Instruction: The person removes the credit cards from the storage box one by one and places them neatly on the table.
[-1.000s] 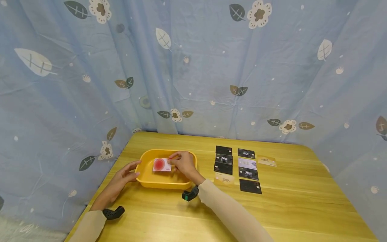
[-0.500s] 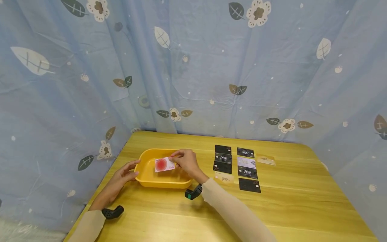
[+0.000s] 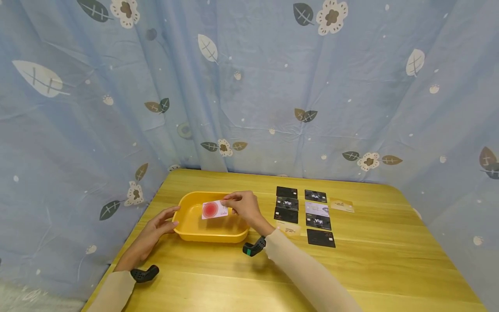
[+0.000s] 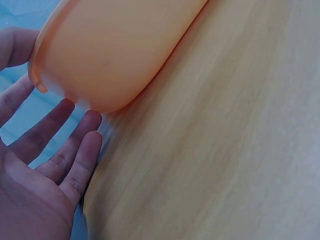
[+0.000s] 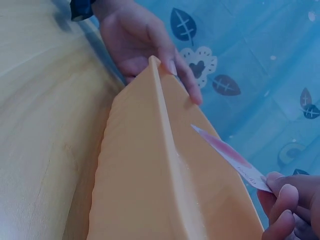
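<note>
A white card with a red circle is held up over the yellow plastic tray. My right hand pinches the card at its right end; the right wrist view shows the card tilted, its far corner free. At the tray's left end, my left hand holds the rim, thumb and index finger at the edge. In the left wrist view the other fingers spread against or close by the outside wall. Part of the tray's right end lies behind my right hand.
Right of the tray, several cards lie on the wooden table in two rough columns: black ones, a silver one and a gold one. Another gold card lies farther right. A blue patterned curtain hangs behind the table.
My right hand has moved slightly right and up with the card, which has shifted the same way and tilted. My left hand stays on the tray's rim.
</note>
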